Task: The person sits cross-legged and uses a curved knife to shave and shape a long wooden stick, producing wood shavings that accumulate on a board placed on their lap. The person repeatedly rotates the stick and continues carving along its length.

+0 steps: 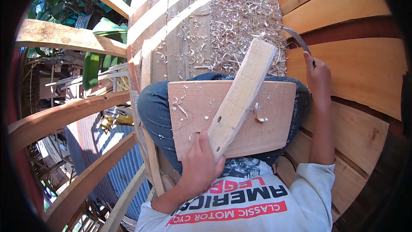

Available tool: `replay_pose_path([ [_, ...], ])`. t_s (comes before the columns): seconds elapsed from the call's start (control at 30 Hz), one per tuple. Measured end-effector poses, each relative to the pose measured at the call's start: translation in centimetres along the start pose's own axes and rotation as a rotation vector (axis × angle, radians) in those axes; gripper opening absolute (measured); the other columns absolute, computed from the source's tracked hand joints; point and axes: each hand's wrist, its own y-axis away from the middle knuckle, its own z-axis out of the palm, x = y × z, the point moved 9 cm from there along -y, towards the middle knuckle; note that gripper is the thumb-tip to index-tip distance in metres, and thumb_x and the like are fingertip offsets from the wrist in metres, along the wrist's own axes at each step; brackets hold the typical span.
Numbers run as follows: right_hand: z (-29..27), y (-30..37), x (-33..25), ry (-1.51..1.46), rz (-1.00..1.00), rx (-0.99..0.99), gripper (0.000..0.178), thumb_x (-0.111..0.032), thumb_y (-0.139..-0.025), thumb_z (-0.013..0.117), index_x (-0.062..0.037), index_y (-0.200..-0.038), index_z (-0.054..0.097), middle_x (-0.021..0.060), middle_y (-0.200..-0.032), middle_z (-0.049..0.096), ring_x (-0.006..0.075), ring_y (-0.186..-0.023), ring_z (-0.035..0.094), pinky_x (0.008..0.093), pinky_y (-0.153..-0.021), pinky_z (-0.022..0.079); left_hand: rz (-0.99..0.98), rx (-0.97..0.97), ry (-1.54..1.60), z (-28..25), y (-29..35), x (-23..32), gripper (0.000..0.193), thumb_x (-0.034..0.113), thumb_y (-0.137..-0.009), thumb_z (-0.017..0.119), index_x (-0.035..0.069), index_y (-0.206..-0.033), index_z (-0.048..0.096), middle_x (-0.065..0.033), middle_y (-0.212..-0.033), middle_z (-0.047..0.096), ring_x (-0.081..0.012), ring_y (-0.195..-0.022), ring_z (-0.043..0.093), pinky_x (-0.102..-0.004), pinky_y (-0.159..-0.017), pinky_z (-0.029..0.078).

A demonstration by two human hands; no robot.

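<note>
Across my lap lies a flat wooden board (189, 116), with a few curled shavings on it. A thick, squared wooden piece (244, 86) with two dark holes near its lower end slants over the board, its far end pointing up and right. My left hand (199, 159) is closed around its near end. Off to the right, raised away from the wood, my right hand (318, 75) grips a knife with a curved, narrow blade (299, 39). Its handle is mostly hidden in my fist, and the blade points up and left.
Wood shavings (246, 17) cover much of the plank floor (178, 21) ahead of my crossed legs. A plank wall (343, 66) rises close on my right. Spaced wooden rails (71, 111) stand on the left, with leaves and corrugated metal sheets (124, 180) beyond them.
</note>
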Motion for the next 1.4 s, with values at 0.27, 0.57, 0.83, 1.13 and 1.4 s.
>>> replay_pose_path([
  [0.27, 0.5, 11.8, -8.3, -0.198, -0.419, -0.102, 0.052, -0.052, -0.086, 0.063, -0.005, -0.064, 0.055, 0.0135, -0.053, 0.053, 0.0317, -0.048, 0.057, 0.0364, -0.045, 0.044, 0.011, -0.026, -0.11, 0.2, -0.6, 0.7, 0.076, 0.017, -0.07, 0.073, -0.007, -0.13, 0.032, -0.0261, -0.102, 0.053, -0.0415, -0.084, 0.061, -0.048, -0.067, 0.049],
  [0.57, 1.7, 7.8, -7.0, -0.071, -0.393, -0.049, 0.054, -0.054, -0.087, 0.058, -0.0044, -0.067, 0.057, 0.0158, -0.057, 0.057, 0.0336, -0.057, 0.061, 0.0419, -0.052, 0.047, 0.046, 0.015, -0.083, 0.3, -0.6, 0.8, 0.079, 0.016, -0.071, 0.07, -0.007, -0.133, 0.028, -0.0297, -0.101, 0.052, -0.047, -0.083, 0.059, -0.0512, -0.07, 0.047],
  [0.83, 1.8, 3.9, -6.5, -0.016, -0.326, -0.003, 0.061, -0.06, -0.088, 0.052, -0.0041, -0.065, 0.059, 0.0178, -0.061, 0.06, 0.0364, -0.06, 0.062, 0.0438, -0.053, 0.049, 0.033, 0.023, -0.12, 0.0, -0.5, 1.1, 0.078, 0.015, -0.07, 0.07, -0.008, -0.132, 0.029, -0.0286, -0.1, 0.051, -0.046, -0.084, 0.059, -0.0507, -0.069, 0.048],
  [1.13, 1.2, 1.9, -6.9, -0.015, -0.259, 0.028, 0.065, -0.063, -0.089, 0.049, -0.0032, -0.065, 0.059, 0.0175, -0.06, 0.06, 0.0362, -0.06, 0.062, 0.0435, -0.054, 0.049, 0.048, 0.086, -0.113, -0.5, -0.4, 1.8, 0.075, 0.013, -0.07, 0.068, -0.007, -0.131, 0.031, -0.0282, -0.102, 0.053, -0.046, -0.087, 0.059, -0.0514, -0.071, 0.049],
  [1.4, -2.6, 4.8, -7.1, -0.233, -0.291, 0.058, 0.061, -0.058, -0.091, 0.051, -0.0031, -0.063, 0.057, 0.0164, -0.056, 0.056, 0.0362, -0.054, 0.059, 0.0434, -0.05, 0.046, 0.046, 0.115, -0.1, -0.9, 0.5, 1.3, 0.071, 0.017, -0.074, 0.064, -0.009, -0.131, 0.032, -0.033, -0.104, 0.056, -0.0499, -0.086, 0.06, -0.0537, -0.074, 0.048],
])
